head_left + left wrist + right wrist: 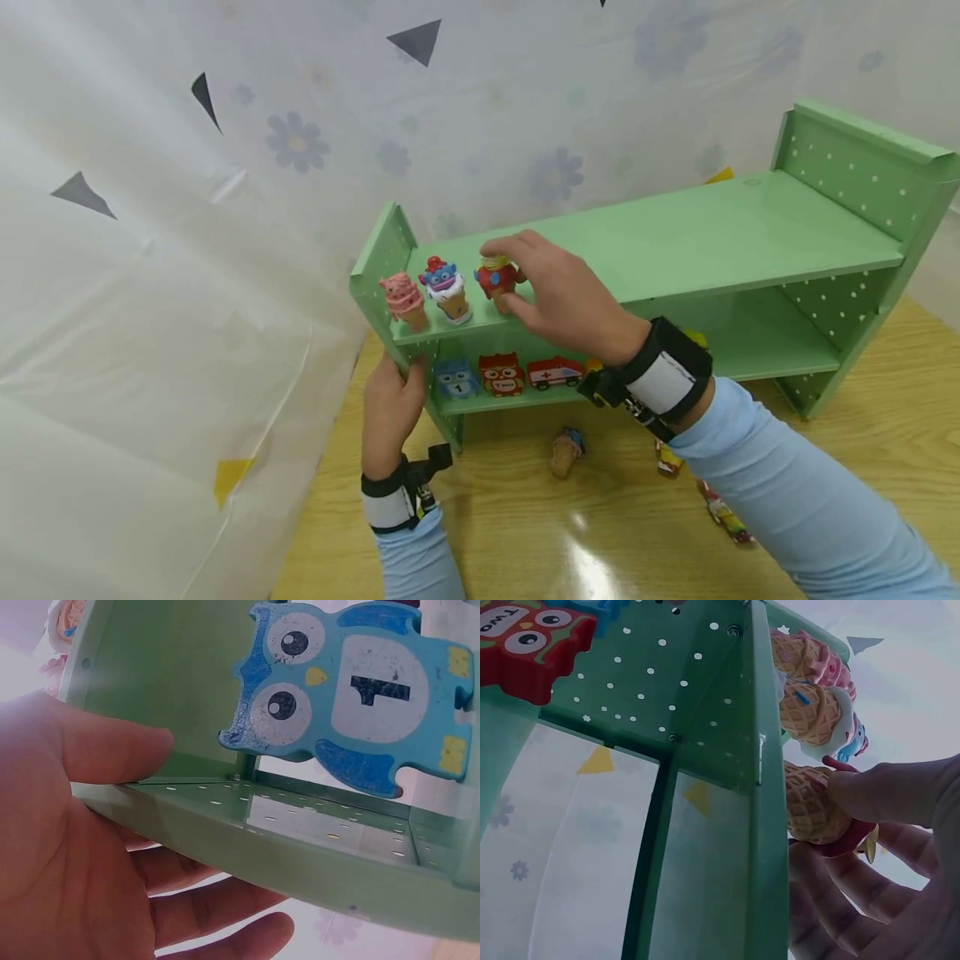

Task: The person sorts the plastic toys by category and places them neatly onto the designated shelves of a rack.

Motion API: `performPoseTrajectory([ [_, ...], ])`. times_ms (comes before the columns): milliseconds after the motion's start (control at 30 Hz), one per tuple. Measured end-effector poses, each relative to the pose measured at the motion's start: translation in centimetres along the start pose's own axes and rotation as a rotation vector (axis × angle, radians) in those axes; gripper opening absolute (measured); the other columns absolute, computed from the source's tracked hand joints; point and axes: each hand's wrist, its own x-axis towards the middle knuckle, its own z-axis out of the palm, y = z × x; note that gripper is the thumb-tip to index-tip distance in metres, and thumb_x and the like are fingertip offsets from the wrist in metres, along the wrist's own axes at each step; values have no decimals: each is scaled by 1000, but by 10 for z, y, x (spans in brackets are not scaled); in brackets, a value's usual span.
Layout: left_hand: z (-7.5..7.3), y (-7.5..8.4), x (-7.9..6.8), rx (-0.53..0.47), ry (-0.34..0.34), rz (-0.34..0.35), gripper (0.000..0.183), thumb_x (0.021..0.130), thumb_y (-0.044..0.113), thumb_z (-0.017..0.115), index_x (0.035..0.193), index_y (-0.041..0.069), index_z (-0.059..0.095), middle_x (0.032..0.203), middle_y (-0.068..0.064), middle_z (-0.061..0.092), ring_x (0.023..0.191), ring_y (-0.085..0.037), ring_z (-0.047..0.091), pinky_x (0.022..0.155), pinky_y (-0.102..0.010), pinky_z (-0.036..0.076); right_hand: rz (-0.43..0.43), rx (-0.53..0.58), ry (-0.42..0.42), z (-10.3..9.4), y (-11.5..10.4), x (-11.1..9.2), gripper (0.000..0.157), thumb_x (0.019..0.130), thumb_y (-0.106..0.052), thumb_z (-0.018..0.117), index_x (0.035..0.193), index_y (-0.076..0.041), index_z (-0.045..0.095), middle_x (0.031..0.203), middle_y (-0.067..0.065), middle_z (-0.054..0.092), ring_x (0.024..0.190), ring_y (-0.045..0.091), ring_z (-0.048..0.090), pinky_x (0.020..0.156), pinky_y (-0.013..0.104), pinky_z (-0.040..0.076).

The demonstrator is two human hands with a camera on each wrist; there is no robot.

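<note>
On the top board of a green two-tier shelf [697, 237], my right hand [566, 292] pinches a red ice-cream-cone figurine [492, 277] between thumb and fingers. In the right wrist view, the figurine's waffle cone [814, 802] is right at the board's front edge. To its left stand a blue-and-white cone figurine [447, 289] and a pink cone figurine [405, 300]. My left hand [392, 412] grips the shelf's left side panel, its thumb [120, 750] inside and the other fingers outside. Near that thumb is a blue owl block [360, 694] marked 1.
A red owl block [502, 375] and a toy ambulance [556, 372] stand on the lower tier. Another cone figurine [566, 452] lies on the wooden table [510, 533], with colourful figures [726, 515] partly behind my right sleeve. A patterned sheet [480, 108] hangs behind.
</note>
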Motion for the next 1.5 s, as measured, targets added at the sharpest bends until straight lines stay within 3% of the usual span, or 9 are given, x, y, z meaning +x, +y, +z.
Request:
performPoseTrajectory([
  [133, 0, 1, 0, -6, -11, -10, 18, 98, 27, 48, 102, 10, 51, 76, -8, 46, 70, -26, 49, 62, -37, 38, 9, 2, 14, 2, 1, -3, 53, 88, -10, 66, 136, -6, 45, 126, 15, 54, 92, 23, 59, 74, 38, 50],
  [633, 2, 0, 0, -1, 1, 7, 18, 98, 27, 48, 100, 10, 53, 75, -9, 47, 68, -26, 49, 62, -37, 38, -25, 92, 78, 11, 8, -8, 45, 90, -2, 61, 132, -6, 46, 122, 14, 54, 94, 23, 55, 74, 38, 48],
  [867, 2, -1, -1, -8, -15, -12, 23, 98, 30, 47, 107, 9, 53, 79, -10, 51, 73, -27, 51, 65, -37, 40, -32, 62, 137, 15, 12, -11, 62, 88, -4, 65, 143, -10, 37, 134, 15, 50, 100, 26, 58, 75, 39, 50],
  [1000, 2, -1, -1, -3, -13, -13, 23, 98, 30, 47, 107, 9, 53, 80, -10, 51, 73, -27, 51, 65, -38, 40, -50, 8, 224, 8, 8, -17, 70, 84, -5, 69, 145, -8, 34, 138, 17, 47, 108, 29, 53, 84, 44, 47],
  [1200, 2, -1, 0, 14, 0, 0, 23, 98, 31, 46, 103, 9, 52, 75, -9, 46, 69, -26, 49, 62, -36, 38, -62, -34, 342, -10, -3, -33, 68, 81, -4, 71, 141, -2, 39, 134, 22, 49, 110, 32, 48, 97, 49, 37],
  [1500, 1, 0, 1, 10, 3, 8, 25, 98, 31, 46, 106, 9, 53, 79, -10, 51, 72, -27, 51, 64, -37, 40, -88, -33, 397, -25, -19, -62, 54, 79, -1, 70, 129, 0, 51, 128, 23, 52, 120, 37, 45, 99, 53, 34],
])
